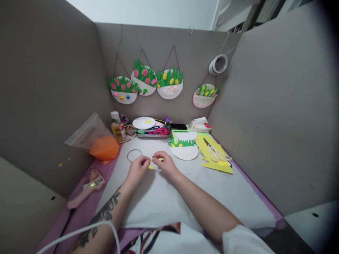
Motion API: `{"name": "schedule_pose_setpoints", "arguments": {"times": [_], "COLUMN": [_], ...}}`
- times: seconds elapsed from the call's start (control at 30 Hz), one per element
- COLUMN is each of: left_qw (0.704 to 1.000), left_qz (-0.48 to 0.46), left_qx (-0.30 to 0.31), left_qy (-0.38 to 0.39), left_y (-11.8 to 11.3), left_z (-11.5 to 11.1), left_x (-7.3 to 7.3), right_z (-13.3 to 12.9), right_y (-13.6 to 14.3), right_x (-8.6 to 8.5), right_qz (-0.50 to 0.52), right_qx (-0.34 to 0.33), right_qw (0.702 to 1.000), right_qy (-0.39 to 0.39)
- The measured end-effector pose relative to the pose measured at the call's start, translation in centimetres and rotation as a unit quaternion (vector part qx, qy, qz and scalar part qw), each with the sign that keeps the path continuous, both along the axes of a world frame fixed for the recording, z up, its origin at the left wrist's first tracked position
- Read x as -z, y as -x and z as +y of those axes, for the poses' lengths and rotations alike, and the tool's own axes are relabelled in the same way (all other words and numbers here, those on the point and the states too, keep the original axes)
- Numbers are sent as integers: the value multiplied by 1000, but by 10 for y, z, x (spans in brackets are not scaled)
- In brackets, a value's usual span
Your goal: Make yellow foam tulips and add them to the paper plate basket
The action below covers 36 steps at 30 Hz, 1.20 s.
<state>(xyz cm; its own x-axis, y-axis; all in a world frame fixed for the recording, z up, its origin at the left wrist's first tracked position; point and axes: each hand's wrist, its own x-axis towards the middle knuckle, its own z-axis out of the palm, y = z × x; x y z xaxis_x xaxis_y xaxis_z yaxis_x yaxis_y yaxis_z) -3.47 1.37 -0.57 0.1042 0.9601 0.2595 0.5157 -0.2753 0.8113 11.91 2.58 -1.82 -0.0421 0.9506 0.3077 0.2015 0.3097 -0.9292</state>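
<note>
My left hand and my right hand meet above the middle of the white-covered table. The fingertips of both are pinched together over a tiny pale-yellow piece between them, too small to make out well. A small yellow paper piece shows just below the fingertips, and another bit of yellow lies by the right fingers. Behind my left hand lies a thin grey ring. Beyond my right hand is a half-round white paper plate with green paper grass and yellow flowers along its top.
White-handled scissors rest on yellow paper at right. At left are a pink glue gun, an orange-filled bag and a glue bottle. A supply tray stands behind; decorated plates hang on the partition.
</note>
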Motion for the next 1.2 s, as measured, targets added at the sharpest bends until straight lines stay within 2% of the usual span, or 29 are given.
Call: {"name": "schedule_pose_setpoints", "arguments": {"times": [0.3, 0.57, 0.7, 0.83, 1.07, 1.2], "left_qw": [1000, 999, 999, 999, 998, 1000], "left_qz": [5, -8, -15, -28, -50, -18], "left_qx": [27, 36, 24, 7, 22, 17], "left_qy": [2, 17, 22, 21, 24, 2], "left_y": [-1, 0, 0, 0, 2, 1], "left_z": [0, 0, 1, 4, 5, 3], "left_x": [-1, -1, 1, 4, 6, 5], "right_z": [0, 3, -3, -13, -15, -14], "right_y": [3, -3, -5, 2, 5, 4], "right_x": [0, -2, -5, -7, -5, -5], "right_qz": [-41, -61, -111, -197, -227, -238], "right_qx": [1, 44, 88, 48, 57, 61], "right_qw": [998, 996, 982, 961, 954, 952], "right_qy": [-45, -50, -125, -190, -187, -180]}}
